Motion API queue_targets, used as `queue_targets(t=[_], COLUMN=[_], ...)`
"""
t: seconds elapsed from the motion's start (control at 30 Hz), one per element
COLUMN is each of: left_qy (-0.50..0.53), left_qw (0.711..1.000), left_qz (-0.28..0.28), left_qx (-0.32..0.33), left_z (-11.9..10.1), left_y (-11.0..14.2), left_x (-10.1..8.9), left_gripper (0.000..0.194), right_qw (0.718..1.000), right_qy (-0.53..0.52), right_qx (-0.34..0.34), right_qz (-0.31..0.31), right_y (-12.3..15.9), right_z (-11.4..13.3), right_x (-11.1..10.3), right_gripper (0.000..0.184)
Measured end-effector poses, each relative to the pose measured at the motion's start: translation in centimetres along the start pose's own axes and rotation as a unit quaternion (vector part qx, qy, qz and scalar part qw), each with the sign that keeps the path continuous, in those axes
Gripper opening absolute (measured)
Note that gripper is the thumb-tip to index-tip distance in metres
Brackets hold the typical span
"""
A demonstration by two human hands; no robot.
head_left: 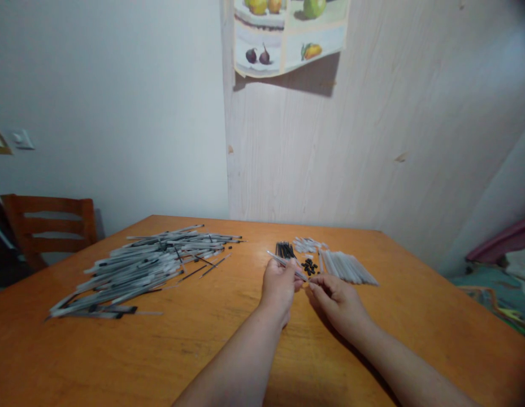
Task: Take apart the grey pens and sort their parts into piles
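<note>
My left hand [279, 282] is closed around a slim, clear pen barrel [276, 258], which slants down to the right between thumb and fingers. Close to the barrel's lower end, my right hand [336, 297] has thumb and forefinger pinched together. Whatever lies in that pinch is too small to make out. Just beyond my hands lie a cluster of small black plugs [309, 267] and a row of dark, thin pen parts [285, 249]. Small clear caps [307, 244] lie behind the plugs. A neat row of clear, frosted barrels [347, 268] rests beyond my right hand.
A large, loose heap of pens [147, 265] covers the left of the wooden table [228, 350], with a few thin refills [215, 265] at its right edge. A wooden chair [54, 226] stands at the far left. Behind the table is a wall with a fruit poster [287, 34].
</note>
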State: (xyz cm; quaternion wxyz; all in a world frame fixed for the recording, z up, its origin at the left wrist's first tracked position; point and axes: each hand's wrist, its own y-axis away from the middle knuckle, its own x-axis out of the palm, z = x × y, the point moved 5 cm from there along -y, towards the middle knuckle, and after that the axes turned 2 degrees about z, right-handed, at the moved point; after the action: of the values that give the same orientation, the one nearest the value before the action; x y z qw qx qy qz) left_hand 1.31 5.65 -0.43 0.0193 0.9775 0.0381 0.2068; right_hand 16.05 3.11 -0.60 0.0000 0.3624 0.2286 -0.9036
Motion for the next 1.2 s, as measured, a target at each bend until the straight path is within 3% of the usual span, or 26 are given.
queue_targets(t=[0.37, 0.8, 1.03, 1.2], left_qy=[0.05, 0.114, 0.109, 0.087], left_qw=[0.996, 0.98, 0.98, 0.984], left_qz=[-0.07, -0.16, -0.164, -0.155], left_qx=[-0.004, 0.021, 0.022, 0.025], left_z=[-0.8, -1.4, -1.0, -0.7], left_y=[-1.4, -3.2, -3.9, -4.1], left_x=[-2.0, -5.3, -5.6, -5.5], left_gripper=[0.019, 0.036, 0.041, 0.043], right_qw=[0.999, 0.996, 0.99, 0.976], right_qy=[0.027, 0.052, 0.076, 0.154], right_qx=[0.018, 0.069, 0.116, 0.145], right_qz=[-0.009, -0.005, -0.034, -0.054], right_y=[0.0, 0.2, 0.3, 0.1], right_z=[0.2, -0.5, -1.8, -0.8], right_x=[-0.8, -1.8, -2.2, -2.7], right_gripper=[0.025, 0.025, 0.024, 0.025])
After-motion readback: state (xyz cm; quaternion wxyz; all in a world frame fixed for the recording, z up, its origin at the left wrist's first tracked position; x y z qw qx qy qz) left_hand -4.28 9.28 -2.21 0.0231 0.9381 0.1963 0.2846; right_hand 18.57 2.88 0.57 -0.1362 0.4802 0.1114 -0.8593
